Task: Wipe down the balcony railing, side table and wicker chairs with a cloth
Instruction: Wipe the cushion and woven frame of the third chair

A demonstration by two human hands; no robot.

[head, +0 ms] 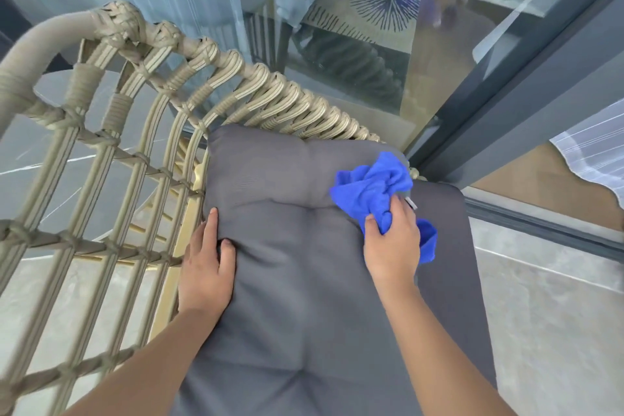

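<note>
A beige wicker chair [111,132] fills the left and middle of the head view, its woven rim curving from upper left toward the centre. A grey cushion [290,199] leans against its back, over a darker grey seat pad [449,246]. My left hand [207,263] grips the cushion's left edge, thumb pressed into the fabric. My right hand [391,246] holds a crumpled blue cloth [374,189] against the cushion's upper right part.
A glass sliding door [371,44] with a dark grey frame [526,91] stands right behind the chair, sheer curtains showing through it. Pale stone floor tiles [547,314] lie to the right. A door track [540,223] runs along the floor.
</note>
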